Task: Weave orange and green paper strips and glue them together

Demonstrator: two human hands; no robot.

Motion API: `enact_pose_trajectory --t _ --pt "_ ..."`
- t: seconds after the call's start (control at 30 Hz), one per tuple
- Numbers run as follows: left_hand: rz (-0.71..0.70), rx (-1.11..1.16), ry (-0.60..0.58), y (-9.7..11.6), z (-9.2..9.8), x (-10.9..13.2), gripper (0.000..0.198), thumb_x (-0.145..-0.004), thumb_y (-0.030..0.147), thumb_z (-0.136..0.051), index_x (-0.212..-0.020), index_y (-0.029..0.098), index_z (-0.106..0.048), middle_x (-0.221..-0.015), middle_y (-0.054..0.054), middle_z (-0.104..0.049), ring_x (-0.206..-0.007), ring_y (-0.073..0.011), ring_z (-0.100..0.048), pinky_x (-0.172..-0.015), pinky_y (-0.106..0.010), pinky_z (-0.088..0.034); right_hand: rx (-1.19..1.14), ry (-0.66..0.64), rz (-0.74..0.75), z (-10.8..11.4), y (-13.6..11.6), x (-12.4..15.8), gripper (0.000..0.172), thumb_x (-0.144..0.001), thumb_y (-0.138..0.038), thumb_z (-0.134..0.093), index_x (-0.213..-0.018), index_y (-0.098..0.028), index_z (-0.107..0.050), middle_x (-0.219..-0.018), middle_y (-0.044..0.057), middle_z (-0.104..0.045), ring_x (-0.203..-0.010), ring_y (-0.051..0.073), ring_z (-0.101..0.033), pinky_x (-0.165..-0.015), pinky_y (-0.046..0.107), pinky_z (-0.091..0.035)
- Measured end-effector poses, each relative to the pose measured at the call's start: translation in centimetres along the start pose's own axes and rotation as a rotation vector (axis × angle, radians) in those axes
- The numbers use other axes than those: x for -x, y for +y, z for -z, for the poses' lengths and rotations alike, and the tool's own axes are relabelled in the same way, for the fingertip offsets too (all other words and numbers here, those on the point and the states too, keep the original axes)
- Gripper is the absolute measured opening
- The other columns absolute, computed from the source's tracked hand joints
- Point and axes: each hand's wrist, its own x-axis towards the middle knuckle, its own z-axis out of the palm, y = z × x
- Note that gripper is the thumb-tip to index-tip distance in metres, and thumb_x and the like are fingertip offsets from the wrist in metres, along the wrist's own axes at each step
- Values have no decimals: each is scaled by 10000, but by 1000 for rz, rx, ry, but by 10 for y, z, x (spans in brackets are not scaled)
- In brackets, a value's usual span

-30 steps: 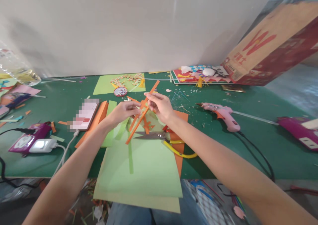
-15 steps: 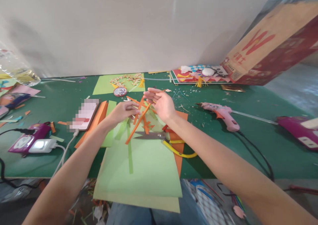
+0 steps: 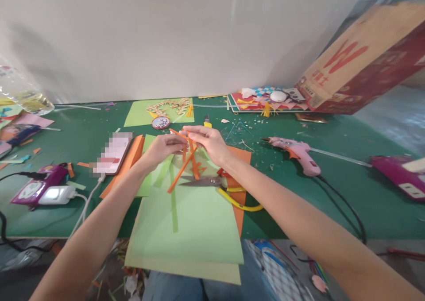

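Note:
My left hand (image 3: 166, 150) is closed, thumb and fingertips pinching an orange paper strip (image 3: 184, 154). Close beside it, my right hand (image 3: 212, 145) has its thumb and fingers pressed together on the orange paper between the hands. Fingers hide part of the strip. Below the hands, a loose orange strip (image 3: 177, 178) slants over small orange scraps (image 3: 198, 168). Scissors (image 3: 202, 182) with yellow and red handles lie slightly open on light green paper sheets (image 3: 199, 230), under my right forearm. A narrow green strip (image 3: 174, 208) rests on the same sheets.
A pink glue gun (image 3: 299, 152) with its cord lies to the right. On the left are a phone (image 3: 114, 155) and a purple power strip (image 3: 43, 186). Behind stand a small round container (image 3: 160, 122), a yellow cutter (image 3: 207, 121) and a paper bag (image 3: 352, 66).
My right hand has lowered and turned inward, its spread fingers closing on the orange paper beside my left hand. The yellow cutter behind it now shows. My left hand has barely moved.

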Motion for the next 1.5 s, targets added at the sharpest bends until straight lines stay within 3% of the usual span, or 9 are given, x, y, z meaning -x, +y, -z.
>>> enact_pose_trajectory --t 0.13,0.5,0.67,0.8,0.97,1.17,1.4,1.5 --pt "-8 113 -23 1 -1 1 237 -645 301 -753 -793 124 -701 -878 -65 -720 -865 -201 -668 -896 -377 -516 98 -57 92 -3 0 2 236 -753 -243 -637 -980 -233 -700 -1069 21 -725 -1066 168 -638 -982 354 -450" --pt "24 278 3 -3 3 0 237 -663 302 -767 -805 127 -695 -871 -78 -722 -862 -189 -676 -900 -348 -516 276 -75 206 -2 6 3 334 -818 -236 -590 -1146 -266 -647 -1238 34 -645 -1183 192 -574 -1004 367 -435" --pt "-10 210 43 -1 0 0 316 -633 382 -791 -782 127 -677 -803 -50 -700 -778 -162 -659 -850 -339 -528 500 -31 252 -5 7 4 386 -769 -162 -592 -1125 -291 -665 -1115 40 -666 -997 199 -607 -836 352 -493" --pt "-44 130 104 -1 -2 0 319 -618 408 -790 -714 140 -644 -719 -20 -667 -711 -144 -637 -793 -325 -533 506 7 281 -8 5 6 462 -736 -157 -604 -1175 -300 -617 -1160 36 -638 -894 178 -592 -672 291 -479" --pt "-62 88 50 3 -2 3 326 -656 441 -762 -730 146 -648 -761 -43 -688 -779 -176 -662 -822 -342 -519 431 171 239 -4 8 1 190 -781 -318 -598 -926 -212 -660 -904 36 -678 -793 161 -592 -735 299 -462" --pt "-81 70 -56 4 -4 6 306 -665 421 -760 -742 143 -658 -789 -51 -703 -827 -196 -676 -851 -359 -516 403 154 198 -3 9 -1 134 -744 -305 -582 -664 -202 -611 -776 18 -649 -754 159 -583 -751 301 -446" --pt "-7 61 -76 7 -6 7 270 -653 375 -771 -702 145 -639 -736 -48 -700 -809 -210 -682 -836 -376 -521 350 206 189 -3 5 -1 151 -719 -329 -624 -633 -206 -609 -703 4 -624 -697 145 -550 -672 278 -436" --pt "-6 65 -62 8 -5 8 255 -661 363 -766 -695 149 -633 -724 -46 -698 -794 -203 -680 -844 -382 -514 272 160 99 -2 6 -1 322 -755 -493 -610 -619 -201 -593 -642 2 -588 -596 124 -508 -535 260 -383"
